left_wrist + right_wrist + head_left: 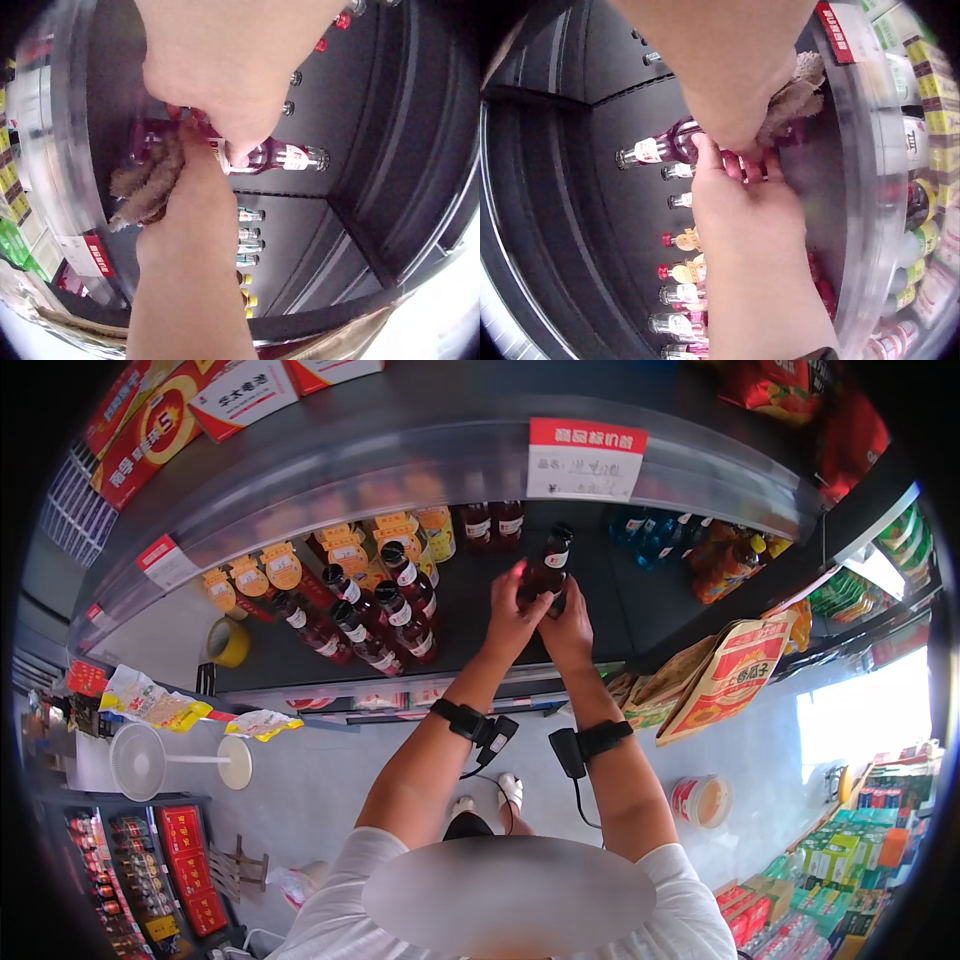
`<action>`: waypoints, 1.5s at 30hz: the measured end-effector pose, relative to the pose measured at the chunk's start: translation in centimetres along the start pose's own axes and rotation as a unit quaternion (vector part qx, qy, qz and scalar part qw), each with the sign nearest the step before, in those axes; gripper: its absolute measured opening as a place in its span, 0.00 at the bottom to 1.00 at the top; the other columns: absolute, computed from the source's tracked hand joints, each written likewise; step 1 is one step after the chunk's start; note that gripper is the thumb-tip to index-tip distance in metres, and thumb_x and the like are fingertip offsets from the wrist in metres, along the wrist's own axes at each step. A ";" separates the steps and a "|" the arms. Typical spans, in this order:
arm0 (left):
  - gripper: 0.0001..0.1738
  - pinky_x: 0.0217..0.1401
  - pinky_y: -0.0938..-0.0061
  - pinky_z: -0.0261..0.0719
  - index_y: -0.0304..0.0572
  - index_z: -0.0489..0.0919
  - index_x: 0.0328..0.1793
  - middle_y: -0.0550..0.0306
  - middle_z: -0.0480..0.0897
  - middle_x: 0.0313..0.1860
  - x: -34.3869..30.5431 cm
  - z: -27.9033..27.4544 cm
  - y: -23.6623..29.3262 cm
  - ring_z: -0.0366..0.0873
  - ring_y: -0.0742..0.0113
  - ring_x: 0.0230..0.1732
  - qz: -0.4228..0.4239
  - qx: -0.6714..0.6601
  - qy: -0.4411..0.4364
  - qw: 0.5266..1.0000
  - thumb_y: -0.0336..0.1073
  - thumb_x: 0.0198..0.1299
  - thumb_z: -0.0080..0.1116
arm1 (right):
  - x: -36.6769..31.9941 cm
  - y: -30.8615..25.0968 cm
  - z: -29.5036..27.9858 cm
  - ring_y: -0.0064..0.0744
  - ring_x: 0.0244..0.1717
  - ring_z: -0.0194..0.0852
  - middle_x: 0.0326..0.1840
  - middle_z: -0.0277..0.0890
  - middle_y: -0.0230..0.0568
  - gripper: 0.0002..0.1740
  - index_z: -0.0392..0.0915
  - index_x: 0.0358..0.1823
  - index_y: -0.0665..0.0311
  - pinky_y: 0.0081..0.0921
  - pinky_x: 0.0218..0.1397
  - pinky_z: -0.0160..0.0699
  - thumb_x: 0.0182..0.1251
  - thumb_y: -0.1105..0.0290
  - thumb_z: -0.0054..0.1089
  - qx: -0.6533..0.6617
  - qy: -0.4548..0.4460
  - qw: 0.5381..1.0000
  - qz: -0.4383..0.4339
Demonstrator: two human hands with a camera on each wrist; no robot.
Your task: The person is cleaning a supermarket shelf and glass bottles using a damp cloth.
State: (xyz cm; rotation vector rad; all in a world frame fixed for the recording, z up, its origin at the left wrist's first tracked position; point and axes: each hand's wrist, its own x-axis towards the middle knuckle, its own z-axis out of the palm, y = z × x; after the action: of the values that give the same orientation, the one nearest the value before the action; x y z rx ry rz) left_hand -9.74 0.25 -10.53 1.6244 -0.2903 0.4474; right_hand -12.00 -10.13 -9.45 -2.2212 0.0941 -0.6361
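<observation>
A bottle of dark red drink (556,550) with a white neck label stands tilted between both hands over the dark shelf (470,630). My left hand (512,610) grips it round the body; in the right wrist view the left thumb (703,146) lies along the bottle's shoulder. My right hand (568,628) holds a brown fuzzy cloth (154,176) against the bottle's lower part. In the right wrist view the cloth (799,90) bunches out past the right hand. The bottle's base is largely hidden behind the hands and cloth.
Several red-drink bottles (400,615) stand left on the shelf, before bottles with orange tags (282,565). Blue bottles (655,538) stand back right. A clear shelf lip with a price tag (585,458) runs above. Snack bags (735,665) hang right; yellow tape (228,643) sits left.
</observation>
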 end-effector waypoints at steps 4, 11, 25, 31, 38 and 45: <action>0.27 0.55 0.71 0.78 0.42 0.68 0.68 0.48 0.67 0.57 -1.7 -0.5 0.1 0.72 0.59 0.56 -0.085 0.002 0.000 0.996 0.36 0.63 0.61 | -1.0 0.6 -0.6 0.53 0.53 0.77 0.53 0.75 0.48 0.31 0.67 0.63 0.61 0.41 0.52 0.78 0.59 0.60 0.64 0.022 0.020 0.999 -0.029; 0.25 0.59 0.69 0.76 0.41 0.67 0.69 0.47 0.68 0.58 -3.2 0.0 0.5 0.71 0.60 0.58 -0.064 0.019 -0.015 0.998 0.33 0.67 0.55 | -1.6 0.2 -0.6 0.52 0.46 0.80 0.50 0.77 0.46 0.26 0.71 0.60 0.58 0.39 0.46 0.80 0.61 0.61 0.63 0.036 0.046 0.998 -0.011; 0.26 0.69 0.72 0.64 0.39 0.65 0.73 0.48 0.68 0.67 -2.8 0.4 1.0 0.68 0.63 0.67 -0.128 -0.023 -0.055 0.990 0.43 0.73 0.46 | -1.5 -0.1 -1.5 0.49 0.56 0.77 0.60 0.75 0.48 0.34 0.65 0.69 0.62 0.36 0.55 0.77 0.63 0.58 0.59 0.084 -0.045 0.993 0.073; 0.33 0.74 0.72 0.55 0.37 0.59 0.76 0.48 0.62 0.74 0.9 2.0 -0.7 0.60 0.62 0.74 -0.126 -0.071 -0.097 0.985 0.51 0.74 0.44 | 2.6 0.5 -0.4 0.48 0.65 0.70 0.66 0.70 0.51 0.39 0.58 0.73 0.62 0.36 0.63 0.71 0.64 0.53 0.55 0.069 -0.114 0.981 0.138; 0.40 0.76 0.70 0.51 0.35 0.54 0.78 0.47 0.59 0.77 5.1 2.6 -0.6 0.53 0.61 0.77 -0.175 -0.128 -0.114 0.970 0.56 0.71 0.46 | 6.3 0.8 1.7 0.50 0.66 0.69 0.68 0.68 0.52 0.39 0.56 0.75 0.61 0.38 0.64 0.70 0.67 0.48 0.49 0.075 -0.130 0.977 0.153; 0.40 0.77 0.68 0.51 0.35 0.54 0.78 0.45 0.56 0.76 7.7 2.4 -2.8 0.52 0.58 0.77 -0.182 -0.063 -0.095 0.977 0.57 0.71 0.46 | 8.6 1.2 4.0 0.50 0.67 0.68 0.69 0.66 0.51 0.39 0.56 0.75 0.58 0.39 0.64 0.70 0.68 0.47 0.46 0.089 -0.135 0.974 0.160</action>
State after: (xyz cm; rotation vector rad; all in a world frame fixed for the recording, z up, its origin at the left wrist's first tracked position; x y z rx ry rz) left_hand -1.36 -1.23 -9.68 1.5541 -0.1529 -0.0064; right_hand -2.42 -10.53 -8.97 -2.0377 0.2403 -0.1577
